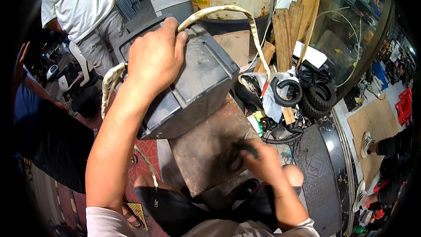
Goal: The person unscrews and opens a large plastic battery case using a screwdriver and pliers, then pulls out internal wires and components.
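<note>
A dusty dark-grey plastic battery case (204,68) stands tilted on a worn brown board (204,149). My left hand (160,57) is closed over the case's top far edge, with the thumb beside a pale taped cable (228,8). That cable arches up from the case and down to a red tip at the right. More taped cable (109,83) hangs at the case's left side. Above the board's right part, my right hand (263,160) is smeared by motion. Its fingers are curled around a small dark thing too blurred to name. A dark ring-like shape lies just left of it.
Beyond the case stands a rusty drum (250,4). Wooden planks (283,35), tyres (322,98) and a white plastic bag (274,105) crowd the right. A connector-ended cable (149,162) hangs near my left knee. A person in a white shirt (79,4) and others stand nearby.
</note>
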